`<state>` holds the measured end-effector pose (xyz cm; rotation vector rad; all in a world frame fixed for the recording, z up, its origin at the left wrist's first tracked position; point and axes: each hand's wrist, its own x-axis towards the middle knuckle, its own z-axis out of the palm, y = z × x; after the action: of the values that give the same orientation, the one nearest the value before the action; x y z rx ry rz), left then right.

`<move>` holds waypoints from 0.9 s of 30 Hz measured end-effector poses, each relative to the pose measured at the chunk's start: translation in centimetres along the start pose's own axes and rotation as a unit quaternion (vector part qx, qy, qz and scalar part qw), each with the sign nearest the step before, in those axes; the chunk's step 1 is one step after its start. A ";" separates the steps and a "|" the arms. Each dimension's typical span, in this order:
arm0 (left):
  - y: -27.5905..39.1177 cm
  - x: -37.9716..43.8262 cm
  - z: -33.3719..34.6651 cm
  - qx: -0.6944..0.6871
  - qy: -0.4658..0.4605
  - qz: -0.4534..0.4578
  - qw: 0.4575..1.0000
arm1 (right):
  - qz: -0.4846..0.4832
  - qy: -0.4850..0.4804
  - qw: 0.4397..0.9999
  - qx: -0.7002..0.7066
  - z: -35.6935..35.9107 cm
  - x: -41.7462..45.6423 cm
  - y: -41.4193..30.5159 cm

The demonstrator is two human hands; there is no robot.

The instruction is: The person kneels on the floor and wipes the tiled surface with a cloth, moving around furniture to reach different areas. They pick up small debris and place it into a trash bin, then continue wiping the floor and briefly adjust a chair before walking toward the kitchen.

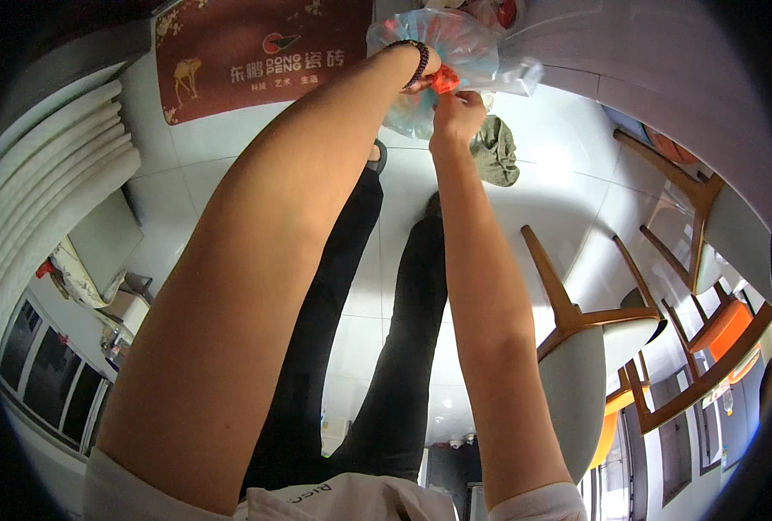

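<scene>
Both of my arms reach out to the top of the view. My left hand [423, 75], with a dark beaded bracelet at the wrist, holds one side of a bunched piece of red plastic [446, 79]. On its lower right side, my right hand [459, 116] pinches the same red plastic with bent fingers. Around and behind both hands lie translucent plastic bags [454, 39] with red and bluish parts showing; their contents cannot be told. A crumpled olive-green cloth [498, 153] lies on the floor just right of my right hand.
A dark red printed mat [230, 52] lies at the upper left. Wooden-legged chairs [571, 391] stand at the right, one close to my right arm. An orange seat [724, 329] is farther right. Pale tiles [558, 189] cover the floor. A pleated pale curtain [60, 176] hangs left.
</scene>
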<state>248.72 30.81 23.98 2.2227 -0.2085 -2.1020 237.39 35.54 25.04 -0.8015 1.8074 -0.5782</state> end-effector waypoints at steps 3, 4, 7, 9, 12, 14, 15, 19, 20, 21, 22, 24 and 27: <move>1.0 3.1 3.2 0.019 0.026 0.277 0.960 | -0.030 0.046 0.998 -0.008 -3.0 -2.0 -1.1; 0.4 6.5 1.8 0.021 0.080 0.417 0.905 | -0.037 0.032 0.999 0.010 -2.2 -3.3 -1.3; -1.6 12.2 -3.3 0.126 0.357 0.658 0.651 | -0.037 -0.028 0.998 0.044 0.1 -6.5 -1.6; -2.5 11.8 -2.4 0.019 0.169 0.494 0.853 | -0.052 -0.019 0.998 0.036 -0.1 -5.0 -0.3; 1.5 2.3 4.0 -0.271 0.028 0.169 0.947 | -0.066 0.048 0.996 0.036 -3.3 -1.7 -0.3; 1.7 -2.3 2.8 -0.371 0.022 0.081 0.925 | -0.068 0.033 0.995 0.060 -3.3 -2.4 -1.7; 1.6 -3.6 2.1 -0.388 0.020 0.074 0.918 | -0.068 0.022 0.995 0.071 -3.1 -2.8 -2.1; 1.3 -6.8 0.8 -0.433 0.002 0.045 0.900 | -0.059 0.013 0.996 0.073 -2.6 -2.8 -1.4; 1.2 -7.3 0.7 -0.440 -0.010 0.044 0.897 | -0.058 0.011 0.996 0.070 -2.8 -2.6 -1.1; 1.1 -7.4 0.4 -0.446 -0.027 0.045 0.893 | -0.057 0.007 0.996 0.068 -2.9 -2.7 -1.1; 1.1 -7.5 0.3 -0.452 -0.044 0.047 0.890 | -0.054 0.000 0.996 0.074 -3.0 -2.6 -1.0; 0.7 -7.4 -0.3 -0.474 -0.090 0.043 0.875 | -0.048 -0.016 0.995 0.086 -3.3 -2.8 -1.1; -0.5 -5.9 -0.8 -0.508 -0.144 0.031 0.849 | -0.031 -0.019 0.996 0.086 -3.7 -3.1 -1.6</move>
<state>249.24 32.18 29.77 1.2457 0.6601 -1.8097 235.12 36.90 29.40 -0.7479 1.6779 -0.7436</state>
